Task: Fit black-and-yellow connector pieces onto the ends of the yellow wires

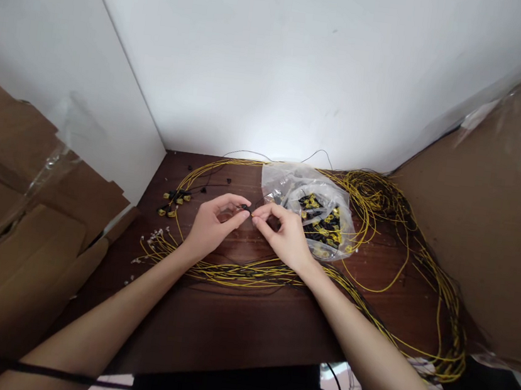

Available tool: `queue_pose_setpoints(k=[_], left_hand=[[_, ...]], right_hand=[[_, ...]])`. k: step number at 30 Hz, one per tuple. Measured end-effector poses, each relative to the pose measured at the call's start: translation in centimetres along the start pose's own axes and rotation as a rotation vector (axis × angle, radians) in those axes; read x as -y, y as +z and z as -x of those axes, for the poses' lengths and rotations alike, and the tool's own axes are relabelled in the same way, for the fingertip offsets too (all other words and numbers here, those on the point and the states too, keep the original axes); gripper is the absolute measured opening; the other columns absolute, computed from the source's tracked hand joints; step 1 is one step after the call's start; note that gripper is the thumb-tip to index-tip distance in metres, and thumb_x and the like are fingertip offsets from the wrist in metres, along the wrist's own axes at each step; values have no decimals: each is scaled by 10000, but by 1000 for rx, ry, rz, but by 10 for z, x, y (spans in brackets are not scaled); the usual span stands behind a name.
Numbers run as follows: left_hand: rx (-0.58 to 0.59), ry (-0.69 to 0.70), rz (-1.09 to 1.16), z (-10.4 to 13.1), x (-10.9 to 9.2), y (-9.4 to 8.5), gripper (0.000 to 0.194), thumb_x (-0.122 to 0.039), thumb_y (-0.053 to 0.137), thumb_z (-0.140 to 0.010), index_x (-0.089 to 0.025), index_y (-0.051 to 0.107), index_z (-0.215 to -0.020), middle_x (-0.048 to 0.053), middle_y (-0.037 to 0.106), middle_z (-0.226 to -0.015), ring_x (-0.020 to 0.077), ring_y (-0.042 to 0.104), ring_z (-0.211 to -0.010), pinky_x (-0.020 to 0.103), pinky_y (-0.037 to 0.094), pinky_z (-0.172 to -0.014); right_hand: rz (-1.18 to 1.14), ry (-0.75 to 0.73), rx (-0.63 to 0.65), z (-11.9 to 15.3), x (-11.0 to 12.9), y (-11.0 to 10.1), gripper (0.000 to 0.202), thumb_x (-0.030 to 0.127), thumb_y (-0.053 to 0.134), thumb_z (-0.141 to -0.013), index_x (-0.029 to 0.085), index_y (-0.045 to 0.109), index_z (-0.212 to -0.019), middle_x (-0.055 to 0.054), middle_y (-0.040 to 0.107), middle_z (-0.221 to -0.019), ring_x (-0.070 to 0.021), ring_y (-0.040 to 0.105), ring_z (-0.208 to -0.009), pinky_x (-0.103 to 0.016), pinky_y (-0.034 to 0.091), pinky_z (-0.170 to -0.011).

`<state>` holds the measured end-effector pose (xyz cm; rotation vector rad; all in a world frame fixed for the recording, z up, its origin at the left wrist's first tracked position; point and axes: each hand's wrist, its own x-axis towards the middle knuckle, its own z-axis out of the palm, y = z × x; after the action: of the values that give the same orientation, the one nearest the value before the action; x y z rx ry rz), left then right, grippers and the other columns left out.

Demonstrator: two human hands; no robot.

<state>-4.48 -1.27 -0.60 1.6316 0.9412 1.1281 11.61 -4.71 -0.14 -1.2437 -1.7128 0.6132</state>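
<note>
Near the middle of the table, my left hand (213,224) pinches a small black connector (246,208) between thumb and fingertips. My right hand (288,235) meets it from the other side, thumb and index finger pressed together close to the connector's end. What the right fingertips hold is too small to make out; a thin dark wire seems to run by them. Just right of my right hand lies a clear plastic bag (286,176) with many black and yellow connectors (321,221). Under both forearms passes a bundle of yellow and black wires (241,275).
Several black and yellow connectors (179,196) lie at the table's left. White-tipped wire ends (153,242) fan out below them. A tangle of wires (369,192) sits at the back right. Cardboard (42,193) borders the left, another cardboard panel (501,205) the right, a white wall (276,64) the back.
</note>
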Motion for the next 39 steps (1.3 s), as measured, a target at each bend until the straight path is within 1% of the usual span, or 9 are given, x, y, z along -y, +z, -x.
queue_pose_setpoints(k=[2, 5, 9, 17, 23, 29, 34, 39], left_hand=[[-21, -3, 4, 0, 1, 0, 181, -246, 661, -709, -148, 643, -861, 21, 621, -753, 110, 555, -643, 201, 476, -537], [-28, -18, 22, -1, 1, 0, 178, -248, 674, -697, -145, 642, -839, 14, 617, -725, 96, 544, -586, 199, 469, -522], [-34, -14, 18, -1, 1, 1, 168, -252, 674, -700, -145, 649, -826, 24, 631, -744, 106, 556, -614, 208, 476, -537], [-49, 27, -59, -2, 6, -2, 194, -286, 664, -707, -149, 669, -844, 40, 659, -777, 128, 574, -656, 231, 480, -570], [-67, 19, -106, -3, 6, -3, 176, -272, 665, -711, -156, 682, -843, 37, 668, -778, 134, 582, -675, 234, 463, -589], [-82, 45, -142, -2, 5, -3, 150, -264, 649, -724, -169, 690, -833, 26, 656, -765, 124, 566, -645, 228, 442, -564], [-54, 88, -149, -3, 5, -4, 145, -237, 631, -737, -182, 701, -851, 17, 605, -737, 118, 544, -654, 221, 437, -570], [-13, 105, -103, -4, 4, -4, 187, -214, 606, -755, -191, 704, -913, 35, 586, -815, 121, 540, -696, 214, 453, -566]], right_hand=[[15, -2, -14, 0, 2, 0, 131, 267, 538, -832, 173, 610, -777, -1, 623, -715, -125, 560, -656, -249, 426, -643], [108, -16, -23, 1, 3, -1, 147, 305, 587, -810, 183, 609, -731, -2, 626, -714, -139, 553, -681, -264, 399, -652], [208, -31, -10, 1, 1, -1, 78, 256, 623, -784, 198, 629, -733, -2, 630, -730, -161, 549, -743, -289, 382, -693], [238, -20, 29, 0, 0, -3, 73, 216, 593, -792, 198, 617, -725, -19, 642, -785, -187, 547, -805, -330, 386, -770], [263, -8, 53, -1, -1, -4, 76, 217, 589, -795, 197, 617, -728, -22, 648, -814, -199, 547, -841, -349, 379, -796], [276, -3, 68, -1, -1, -5, 67, 213, 592, -790, 199, 617, -729, -26, 645, -848, -207, 543, -873, -362, 370, -820], [279, 12, 56, -1, -2, -4, 88, 239, 595, -791, 200, 623, -717, -27, 642, -810, -208, 548, -849, -359, 378, -805], [303, 22, 69, -1, -3, -4, 92, 249, 608, -781, 201, 618, -703, -17, 642, -772, -206, 560, -831, -346, 382, -782]])
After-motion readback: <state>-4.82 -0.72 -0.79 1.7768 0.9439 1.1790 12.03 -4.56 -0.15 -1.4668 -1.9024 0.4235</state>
